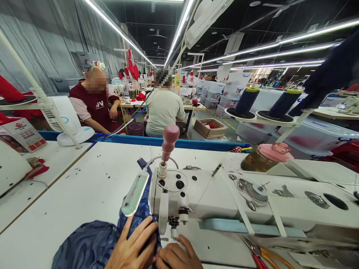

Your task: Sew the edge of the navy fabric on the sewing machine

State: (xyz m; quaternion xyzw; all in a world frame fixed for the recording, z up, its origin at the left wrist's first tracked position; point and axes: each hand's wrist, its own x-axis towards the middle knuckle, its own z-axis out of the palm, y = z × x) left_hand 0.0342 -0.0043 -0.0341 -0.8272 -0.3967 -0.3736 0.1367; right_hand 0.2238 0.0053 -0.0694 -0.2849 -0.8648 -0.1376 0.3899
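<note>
Dark blue patterned fabric [86, 243] lies bunched on the table and runs under the head of a white sewing machine [202, 194]. My left hand [136, 243] rests on the fabric just left of the needle area, its fingers stretched forward and slightly spread. Close beside it, my right hand [176, 256] is curled, with its fingertips at the fabric's edge below the machine head. The needle and presser foot are hidden behind the machine head. A lit lamp [136, 192] is attached at the machine's left side, and a pink-handled tool [169, 144] stands upright on top.
Scissors with orange handles [269, 257] lie under the machine arm at right. Behind the arm stand a pink-lidded bottle [269, 157] and navy thread cones [246, 101]. A white fan [67, 121] is at the left. Two people sit beyond the blue table edge [146, 140].
</note>
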